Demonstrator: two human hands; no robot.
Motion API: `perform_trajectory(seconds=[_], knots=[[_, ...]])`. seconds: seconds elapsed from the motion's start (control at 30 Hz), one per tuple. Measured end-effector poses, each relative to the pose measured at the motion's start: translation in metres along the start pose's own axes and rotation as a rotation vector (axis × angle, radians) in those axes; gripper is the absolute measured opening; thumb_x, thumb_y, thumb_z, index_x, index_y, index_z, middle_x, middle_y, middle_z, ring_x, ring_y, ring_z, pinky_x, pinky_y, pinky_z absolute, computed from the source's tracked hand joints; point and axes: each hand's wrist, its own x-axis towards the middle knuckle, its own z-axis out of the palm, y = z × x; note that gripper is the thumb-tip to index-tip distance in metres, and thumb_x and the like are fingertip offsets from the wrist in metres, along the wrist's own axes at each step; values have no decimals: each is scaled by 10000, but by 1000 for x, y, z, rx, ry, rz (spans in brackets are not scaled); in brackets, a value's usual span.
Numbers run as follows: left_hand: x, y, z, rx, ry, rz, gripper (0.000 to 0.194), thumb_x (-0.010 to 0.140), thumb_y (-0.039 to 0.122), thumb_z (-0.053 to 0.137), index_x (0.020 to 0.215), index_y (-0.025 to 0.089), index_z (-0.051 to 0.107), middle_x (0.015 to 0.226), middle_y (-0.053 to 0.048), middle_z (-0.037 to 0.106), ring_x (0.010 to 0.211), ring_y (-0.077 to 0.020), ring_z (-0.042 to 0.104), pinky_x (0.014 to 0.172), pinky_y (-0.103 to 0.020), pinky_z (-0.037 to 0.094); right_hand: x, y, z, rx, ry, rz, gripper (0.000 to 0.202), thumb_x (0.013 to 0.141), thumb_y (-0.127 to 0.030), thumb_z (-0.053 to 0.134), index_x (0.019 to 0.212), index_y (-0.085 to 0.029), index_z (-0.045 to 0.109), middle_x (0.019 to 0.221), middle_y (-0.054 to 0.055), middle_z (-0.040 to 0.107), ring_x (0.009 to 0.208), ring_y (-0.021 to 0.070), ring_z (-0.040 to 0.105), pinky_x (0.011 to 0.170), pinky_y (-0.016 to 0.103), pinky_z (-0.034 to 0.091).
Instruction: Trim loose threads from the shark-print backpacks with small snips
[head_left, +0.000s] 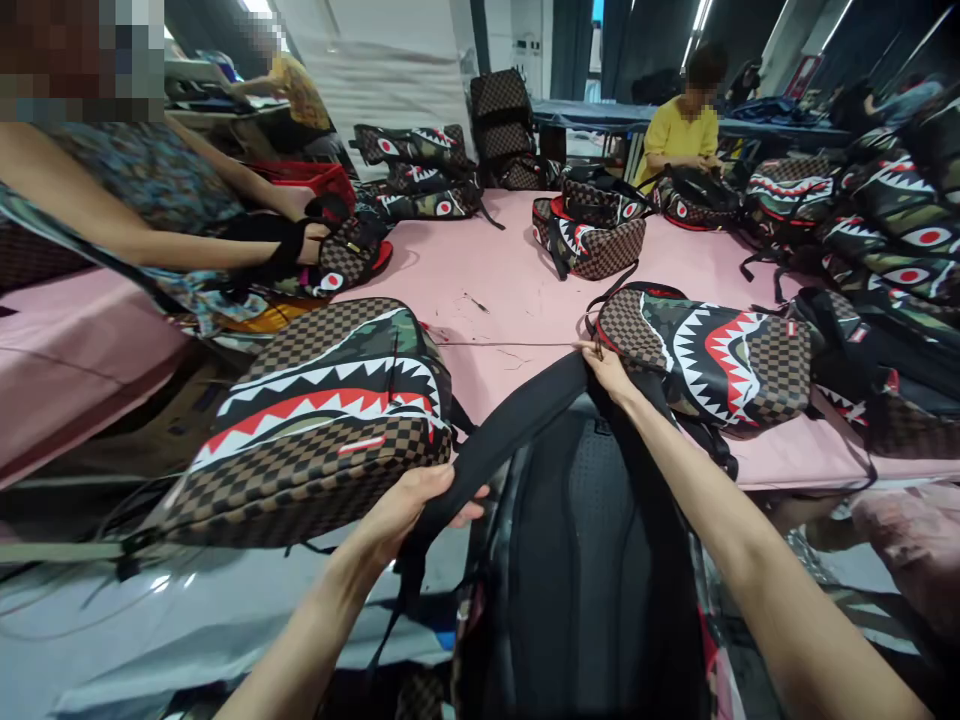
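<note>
A backpack [577, 560] stands in front of me with its black padded back panel facing up at me. My left hand [427, 500] is closed around one of its black shoulder straps [517, 415], which stretches in an arc towards the top of the bag. Farther up, my right hand [606, 368] has its fingers pinched at the upper end of the strap. Something small and dark shows at those fingertips, too small to name. To the left lies a checkered backpack [322, 420] with a shark-mouth print, and a similar shark-print backpack [712, 350] lies to the right.
A pink-covered table [495, 270] spreads out ahead, with loose threads on it. Several more bags are stacked at the right and back, one pair [592, 235] mid-table. At the left a co-worker [150, 200] handles a bag; a person in yellow [679, 130] sits behind.
</note>
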Motion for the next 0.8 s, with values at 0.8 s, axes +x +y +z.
perform_trajectory(seconds=[0.8], knots=[[-42, 17, 13, 759, 184, 457, 347, 732, 284, 576, 1068, 208, 623, 870, -28, 678, 704, -164, 611, 606, -246, 472, -223, -72, 27, -124, -227, 179, 321, 877, -432, 418, 892, -161, 588, 623, -8, 564, 551, 112, 473, 555, 232, 360]])
